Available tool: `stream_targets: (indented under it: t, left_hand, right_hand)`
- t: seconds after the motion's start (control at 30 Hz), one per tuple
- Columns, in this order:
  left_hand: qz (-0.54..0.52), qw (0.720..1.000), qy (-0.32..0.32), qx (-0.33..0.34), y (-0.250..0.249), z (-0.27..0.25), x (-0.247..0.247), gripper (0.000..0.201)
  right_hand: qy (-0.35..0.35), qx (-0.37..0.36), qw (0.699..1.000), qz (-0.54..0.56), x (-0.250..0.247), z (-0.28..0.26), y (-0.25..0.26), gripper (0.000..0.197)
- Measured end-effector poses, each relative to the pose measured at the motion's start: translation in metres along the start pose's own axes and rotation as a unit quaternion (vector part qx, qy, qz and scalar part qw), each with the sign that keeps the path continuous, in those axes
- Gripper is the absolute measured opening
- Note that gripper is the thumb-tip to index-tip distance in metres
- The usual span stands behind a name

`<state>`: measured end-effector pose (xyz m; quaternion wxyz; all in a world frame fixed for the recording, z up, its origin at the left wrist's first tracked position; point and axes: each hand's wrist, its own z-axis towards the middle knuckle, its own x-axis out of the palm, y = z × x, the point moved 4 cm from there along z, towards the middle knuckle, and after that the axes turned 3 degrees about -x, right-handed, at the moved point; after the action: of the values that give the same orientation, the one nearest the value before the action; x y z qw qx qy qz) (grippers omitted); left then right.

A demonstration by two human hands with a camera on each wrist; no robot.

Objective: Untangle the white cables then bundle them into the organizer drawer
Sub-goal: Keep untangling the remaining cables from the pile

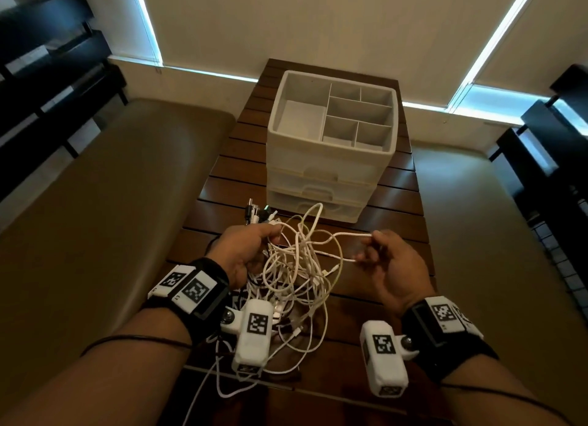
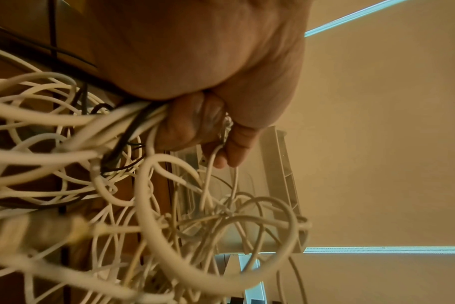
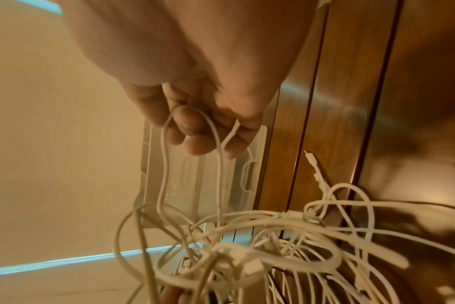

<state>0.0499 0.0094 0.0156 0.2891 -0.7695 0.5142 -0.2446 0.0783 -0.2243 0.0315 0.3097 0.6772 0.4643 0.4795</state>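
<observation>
Cables (image 1: 296, 266) hang tangled above the worktop (image 1: 394, 184): your left hand (image 1: 245, 250) fists a bunch, right fingers (image 1: 370, 244) pinch one strand. Pull hard and the knot likely tightens, or drags plugs off.

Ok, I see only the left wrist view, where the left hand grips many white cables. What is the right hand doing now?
Observer: The right hand pinches a loop of one white cable, drawn sideways out of the tangle.
Operator: And the organizer, is any drawer open?
Observer: No. All three drawers of the organizer look closed. Only its top tray is open, and its compartments are empty.
Operator: Does anything lie beyond my left grip?
Observer: Yes, a cluster of dark plugs lies on the table, just past the left hand.
</observation>
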Motion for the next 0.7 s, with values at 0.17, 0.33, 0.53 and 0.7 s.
stream_targets:
  t: [0.17, 0.33, 0.53, 0.7]
  left_hand:
    - [0.021, 1.0, -0.011, -0.005, 0.001, 0.002, -0.006, 0.022]
    - [-0.034, 0.999, -0.006, -0.018, 0.0, 0.001, -0.008, 0.01]
    - [-0.058, 0.998, 0.003, -0.023, -0.003, -0.001, -0.009, 0.015]
    - [-0.052, 0.997, 0.053, 0.0, -0.005, -0.006, -0.01, 0.013]
  right_hand:
    - [0.118, -0.124, 0.903, -0.394, 0.008, -0.006, 0.014, 0.013]
    - [0.033, -0.033, 0.979, -0.196, -0.006, 0.003, 0.007, 0.027]
    - [0.021, -0.001, 0.998, -0.065, -0.004, 0.002, -0.002, 0.028]
    - [0.01, 0.023, 0.999, -0.036, -0.008, 0.006, -0.008, 0.029]
